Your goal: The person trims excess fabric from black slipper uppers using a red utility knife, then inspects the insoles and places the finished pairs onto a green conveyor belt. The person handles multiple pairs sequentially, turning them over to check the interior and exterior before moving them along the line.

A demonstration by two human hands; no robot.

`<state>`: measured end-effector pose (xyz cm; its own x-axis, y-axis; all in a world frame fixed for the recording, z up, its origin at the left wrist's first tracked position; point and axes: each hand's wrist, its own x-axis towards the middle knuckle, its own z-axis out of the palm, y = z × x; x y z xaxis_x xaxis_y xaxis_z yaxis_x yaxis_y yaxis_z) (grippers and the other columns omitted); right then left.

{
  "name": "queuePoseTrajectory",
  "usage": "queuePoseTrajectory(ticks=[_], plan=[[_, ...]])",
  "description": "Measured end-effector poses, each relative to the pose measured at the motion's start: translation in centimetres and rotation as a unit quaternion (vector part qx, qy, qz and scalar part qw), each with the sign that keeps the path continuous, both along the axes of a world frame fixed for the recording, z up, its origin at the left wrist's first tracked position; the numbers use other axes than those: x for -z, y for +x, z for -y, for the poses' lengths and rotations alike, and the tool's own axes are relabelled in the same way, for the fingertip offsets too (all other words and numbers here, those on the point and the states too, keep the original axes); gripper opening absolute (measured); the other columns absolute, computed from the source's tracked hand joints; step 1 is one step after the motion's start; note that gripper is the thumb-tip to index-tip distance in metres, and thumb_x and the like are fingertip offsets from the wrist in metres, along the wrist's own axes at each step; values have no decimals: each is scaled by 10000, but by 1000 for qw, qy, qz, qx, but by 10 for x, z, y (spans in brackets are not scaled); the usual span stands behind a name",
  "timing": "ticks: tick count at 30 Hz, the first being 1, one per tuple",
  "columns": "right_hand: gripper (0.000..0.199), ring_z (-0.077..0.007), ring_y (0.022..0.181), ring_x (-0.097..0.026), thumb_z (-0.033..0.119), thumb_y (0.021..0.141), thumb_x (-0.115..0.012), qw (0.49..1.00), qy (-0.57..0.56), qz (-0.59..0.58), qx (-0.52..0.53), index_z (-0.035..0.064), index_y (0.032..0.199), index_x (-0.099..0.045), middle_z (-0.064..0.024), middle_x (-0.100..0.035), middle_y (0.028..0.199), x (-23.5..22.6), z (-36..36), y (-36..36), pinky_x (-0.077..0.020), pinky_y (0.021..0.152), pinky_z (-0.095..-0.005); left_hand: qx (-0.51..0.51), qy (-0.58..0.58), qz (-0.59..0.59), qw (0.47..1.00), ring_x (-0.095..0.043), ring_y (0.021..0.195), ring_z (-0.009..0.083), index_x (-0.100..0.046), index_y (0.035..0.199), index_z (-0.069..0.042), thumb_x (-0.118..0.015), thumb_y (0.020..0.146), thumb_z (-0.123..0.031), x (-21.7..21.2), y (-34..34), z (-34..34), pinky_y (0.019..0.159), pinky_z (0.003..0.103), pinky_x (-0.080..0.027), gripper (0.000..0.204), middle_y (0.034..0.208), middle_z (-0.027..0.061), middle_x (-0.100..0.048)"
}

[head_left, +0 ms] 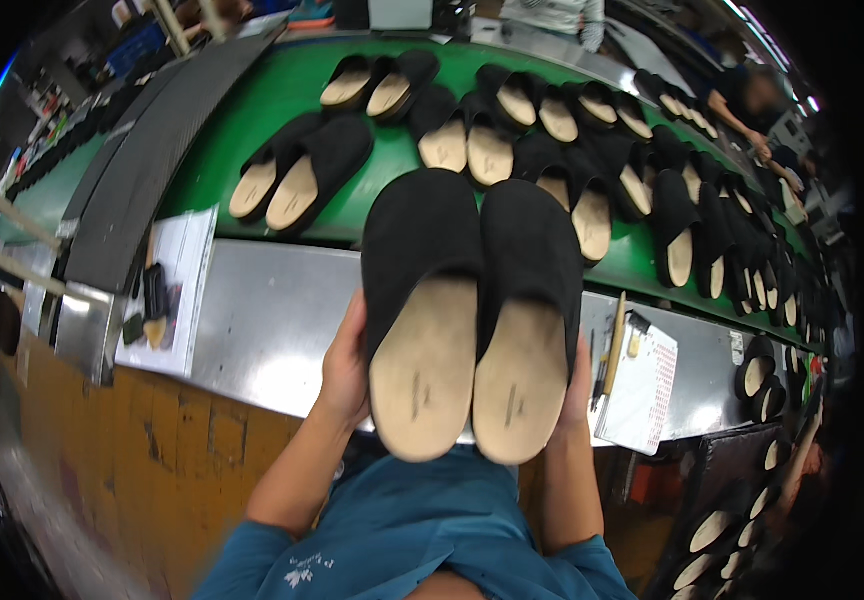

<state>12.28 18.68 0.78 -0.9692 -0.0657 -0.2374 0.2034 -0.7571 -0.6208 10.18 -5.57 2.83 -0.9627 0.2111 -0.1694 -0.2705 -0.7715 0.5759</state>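
Observation:
A pair of black closed-toe clogs with beige insoles is held up side by side before me, toes pointing away. My left hand [348, 360] grips the outer side of the left clog [422, 240]. Around the outer side of the right clog [530, 240] my right hand [578, 385] is closed, its fingers mostly hidden behind the shoe. Both clogs are above the metal ledge of the workbench, their inner edges touching or nearly so.
Behind the ledge [262, 310], a green conveyor belt [202, 190] carries many similar clogs. Papers with small tools lie left [177, 300], and a printed sheet [642, 390] with a brush-like stick [614, 335] lies right. Other people work at the far right.

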Motion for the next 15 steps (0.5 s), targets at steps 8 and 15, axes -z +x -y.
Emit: queuePoseTrajectory(ticks=[8,15], plan=[[482,-227,1196,-562,273,1009,-466,970,240,-40,-16,23,1416,-406,-120,-517,1377,38,-5,14,-494,989,-343,44,77,20,996,-557,1206,300,-417,1408,-4,-365,1028,-320,88,8,18,1042,406,-458,497,1350,163,-538],[514,-215,1165,-573,351,1015,-409,988,147,-12,-43,6,1395,-430,-118,-544,1339,30,-19,12,-478,989,-323,77,41,-13,996,-547,1217,293,-407,1415,2,-369,1018,-399,60,2,19,1059,401,-434,565,1364,170,-523]])
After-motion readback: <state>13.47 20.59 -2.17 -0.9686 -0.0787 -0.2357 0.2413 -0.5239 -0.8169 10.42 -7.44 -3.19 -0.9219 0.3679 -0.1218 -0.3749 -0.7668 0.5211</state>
